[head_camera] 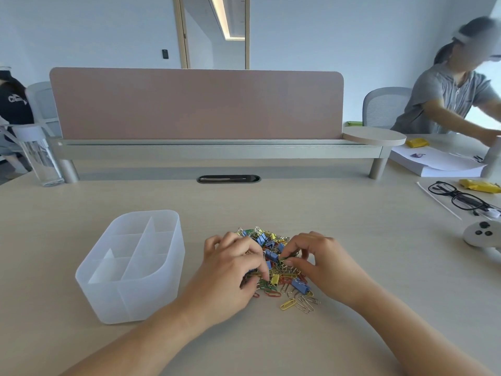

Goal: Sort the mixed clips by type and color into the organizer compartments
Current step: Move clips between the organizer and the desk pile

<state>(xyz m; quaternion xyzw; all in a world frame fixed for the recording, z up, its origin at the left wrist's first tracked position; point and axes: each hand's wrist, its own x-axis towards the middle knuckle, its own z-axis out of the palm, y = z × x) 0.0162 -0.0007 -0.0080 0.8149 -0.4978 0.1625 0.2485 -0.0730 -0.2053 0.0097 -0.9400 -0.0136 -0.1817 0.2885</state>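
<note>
1. The pile of mixed clips (pixel 271 241) lies on the desk (pixel 244 202) at its centre, with both hands in it.
2. The organizer (pixel 122 299), translucent white with several compartments, stands at 9 o'clock from the pile, near it but apart; no clips show inside.
3. The left hand (pixel 230 270) covers the pile's 9 o'clock side, fingers curled down into the clips. I cannot tell whether it grips one.
4. The right hand (pixel 322 264) comes in from 3 o'clock, and its thumb and forefinger pinch a small clip (pixel 282 257), greenish, at the pile's middle.
5. A blue binder clip (pixel 299 284) and a yellow binder clip (pixel 275 279) sit toward 6 o'clock, and loose paper clips (pixel 303 303) spill at 5 o'clock.
6. From the pile, a pink divider (pixel 195 104) stands at 12 o'clock, a clear bottle (pixel 38 156) at 10 o'clock, black glasses (pixel 458 196) at 2 o'clock and a white controller (pixel 481 234) at 3 o'clock.
</note>
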